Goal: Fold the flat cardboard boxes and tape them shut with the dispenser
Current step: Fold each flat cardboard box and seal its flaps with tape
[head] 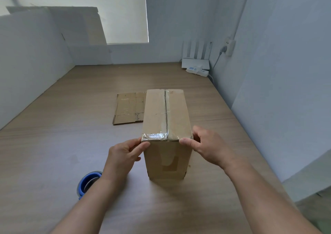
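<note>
1. Both hands hold the near top edge of the box (157,111). The left hand (123,155) pinches the near left corner between thumb and fingers. The right hand (206,147) has its thumb on the near edge and its fingers curled round the right corner.
2. That box stands upright on the table (62,135), near the middle, with its flaps closed. Clear tape (167,111) runs along the top seam and wrinkles over the near edge.
3. Beside the left forearm, near the table's front, lies a blue tape dispenser (87,181). The arm partly hides it, so its shape is hard to make out.
4. Behind the box to the left, a flat cardboard box (128,108) lies on the table, its right part hidden by the standing box.
5. In the far right corner sit a white router (195,63) and a power strip (197,71), with a plug (223,49) in the wall socket above.
6. At the far left, a big cardboard sheet (86,24) leans against the wall.
</note>
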Motion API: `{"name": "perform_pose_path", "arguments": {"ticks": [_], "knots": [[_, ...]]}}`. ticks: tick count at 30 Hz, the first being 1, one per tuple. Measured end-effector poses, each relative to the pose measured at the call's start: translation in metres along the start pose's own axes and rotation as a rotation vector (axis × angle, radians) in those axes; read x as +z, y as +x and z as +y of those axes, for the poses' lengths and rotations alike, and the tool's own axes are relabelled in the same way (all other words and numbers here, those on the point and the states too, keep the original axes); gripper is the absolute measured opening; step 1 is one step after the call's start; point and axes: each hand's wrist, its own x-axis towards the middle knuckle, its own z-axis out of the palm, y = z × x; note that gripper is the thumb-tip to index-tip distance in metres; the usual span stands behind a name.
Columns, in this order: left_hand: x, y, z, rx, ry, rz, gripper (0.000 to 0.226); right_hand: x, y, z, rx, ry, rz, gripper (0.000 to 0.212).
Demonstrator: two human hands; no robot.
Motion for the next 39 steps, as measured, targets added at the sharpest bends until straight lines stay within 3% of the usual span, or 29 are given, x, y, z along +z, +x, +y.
{"name": "perform_pose_path", "arguments": {"ticks": [6, 10, 13, 16, 20, 23, 25, 28, 31, 35, 39], "knots": [[-0.001, 0.0, 0.005, -0.096, -0.086, -0.019, 0.015, -0.001, -0.002, 0.009, -0.038, 0.12, -0.022, 0.038], [0.0, -0.004, 0.007, -0.128, -0.141, 0.007, 0.013, 0.005, -0.005, 0.011, 0.046, 0.221, 0.001, 0.032], [0.004, -0.01, 0.009, -0.128, -0.145, 0.037, 0.021, 0.012, -0.008, 0.006, 0.106, 0.459, -0.024, 0.074], [0.012, -0.024, 0.016, -0.101, -0.111, 0.002, 0.02, 0.018, -0.013, 0.002, 0.103, 0.565, 0.013, 0.076], [0.008, -0.022, 0.025, -0.062, -0.047, 0.009, 0.04, 0.007, -0.014, 0.016, 0.105, 0.637, -0.002, 0.069], [-0.001, 0.002, 0.034, -0.048, 0.14, 0.112, 0.074, -0.007, -0.013, 0.022, 0.069, 0.624, -0.109, 0.063], [-0.004, 0.019, 0.042, -0.076, 0.205, 0.174, 0.086, -0.01, -0.01, 0.026, 0.051, 0.613, -0.142, 0.075], [-0.011, 0.032, 0.045, -0.165, 0.202, 0.17, 0.082, -0.012, -0.007, 0.029, 0.055, 0.602, -0.159, 0.084], [-0.011, 0.035, 0.04, -0.205, 0.135, 0.185, 0.068, -0.015, -0.005, 0.03, 0.102, 0.557, -0.046, 0.078], [-0.005, 0.038, 0.041, -0.216, 0.231, 0.259, 0.075, -0.021, -0.003, 0.032, 0.176, 0.365, 0.134, 0.076], [0.0, 0.039, 0.048, -0.25, 0.21, 0.205, 0.086, -0.024, -0.004, 0.032, 0.323, 0.059, 0.269, 0.078]]}}
